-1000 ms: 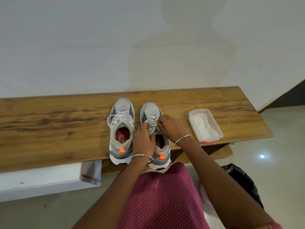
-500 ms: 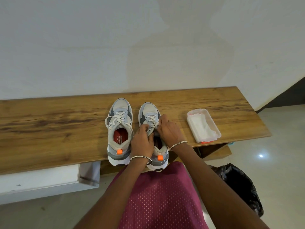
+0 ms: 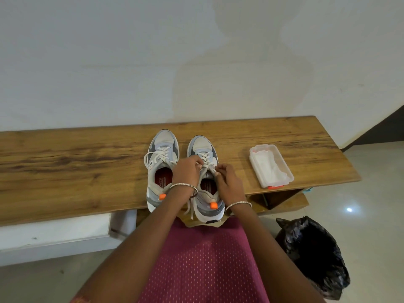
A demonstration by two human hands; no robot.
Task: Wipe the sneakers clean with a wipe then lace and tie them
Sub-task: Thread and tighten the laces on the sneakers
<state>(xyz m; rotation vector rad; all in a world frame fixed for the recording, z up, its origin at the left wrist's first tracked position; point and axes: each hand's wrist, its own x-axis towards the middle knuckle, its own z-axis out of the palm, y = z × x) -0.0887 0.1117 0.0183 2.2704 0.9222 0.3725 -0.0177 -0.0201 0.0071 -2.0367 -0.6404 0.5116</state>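
Observation:
Two grey and white sneakers with orange heel tabs stand side by side on the wooden bench (image 3: 65,171), toes toward the wall. The left sneaker (image 3: 160,162) has its white laces tied in a bow. Over the right sneaker (image 3: 202,147), my left hand (image 3: 187,171) pinches a white lace at the tongue. My right hand (image 3: 228,182) pinches the other lace just beside it. Loose lace ends (image 3: 190,209) hang down over the bench's front edge by the heel.
A clear plastic box of white wipes (image 3: 271,167) sits on the bench to the right of the sneakers. A black plastic bag (image 3: 314,254) lies on the tiled floor at lower right. A white wall backs the bench.
My hands have come apart a little over the right sneaker's tongue, drawing the laces. Its insole now shows between them. The view shifted slightly.

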